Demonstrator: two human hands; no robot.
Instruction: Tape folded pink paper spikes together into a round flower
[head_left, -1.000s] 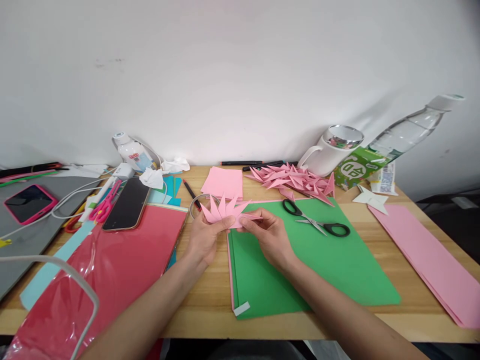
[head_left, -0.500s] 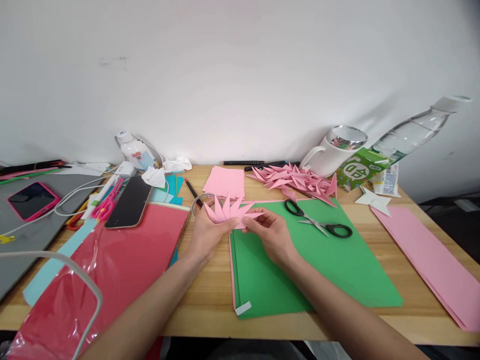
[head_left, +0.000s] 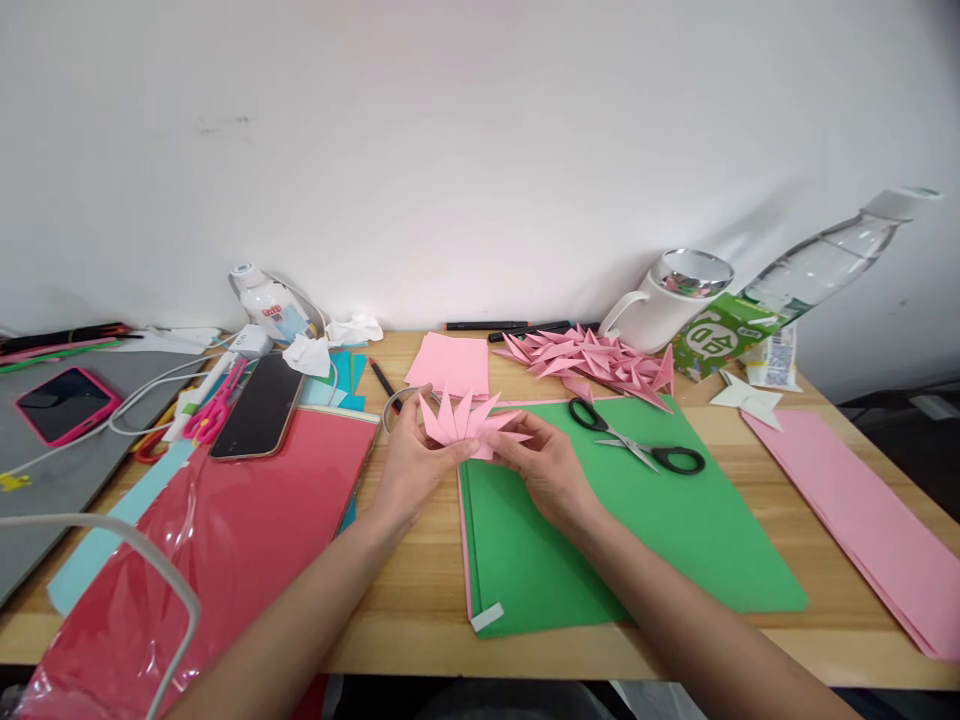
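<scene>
A pink folded paper fan of pointed pieces point(head_left: 465, 420) is held just above the wooden table point(head_left: 420, 580). My left hand point(head_left: 411, 465) pinches its left base, and my right hand point(head_left: 546, 466) pinches its right side. Both hands hover over the near-left corner of a green paper sheet point(head_left: 660, 540). A pile of folded pink paper points point(head_left: 592, 360) lies beyond the green sheet. Black-handled scissors point(head_left: 637, 448) rest on the green sheet to the right of my right hand.
A red plastic-covered sheet point(head_left: 225, 540) and a black phone point(head_left: 259, 405) lie left. Square pink sheets point(head_left: 448, 365), a white mug point(head_left: 664, 295), a green carton point(head_left: 716, 335), a water bottle point(head_left: 825, 260) and pink strips point(head_left: 862, 520) are behind and right. A pink-cased phone point(head_left: 64, 400) lies far left.
The pink fan has risen slightly and shifted a little right in my hands. My fingers have closed in nearer its base.
</scene>
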